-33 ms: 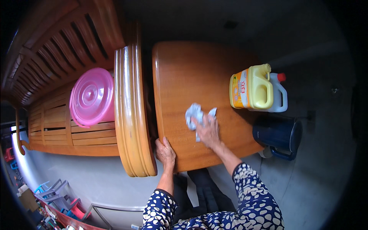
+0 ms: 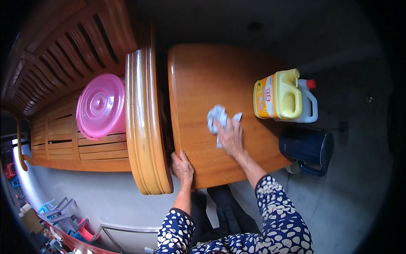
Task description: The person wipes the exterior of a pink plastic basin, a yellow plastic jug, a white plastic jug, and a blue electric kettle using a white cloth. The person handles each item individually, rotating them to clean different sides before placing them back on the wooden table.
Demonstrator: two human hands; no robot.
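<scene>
A crumpled pale blue-white cloth (image 2: 217,118) lies bunched on the smooth brown wooden tabletop (image 2: 203,80). My right hand (image 2: 231,139) presses down on it, fingers around the bunched part, and some of the cloth sticks out beyond the fingers. At the tabletop's near left corner, my left hand (image 2: 182,168) grips the edge, thumb on top; the other fingers are partly hidden. Ahead and to the right of my right hand stands a yellow plastic jug (image 2: 281,97) with an orange and white label.
Behind the yellow jug is a pale jug with a red cap (image 2: 311,84). A dark blue kettle (image 2: 305,149) stands at the right. Left of the table is a slatted wooden bench with a thick armrest (image 2: 146,127); a pink lidded bucket (image 2: 101,106) rests on its seat.
My right hand and the cloth have slid a short way farther from me and slightly right across the tabletop. My left hand stays on the corner.
</scene>
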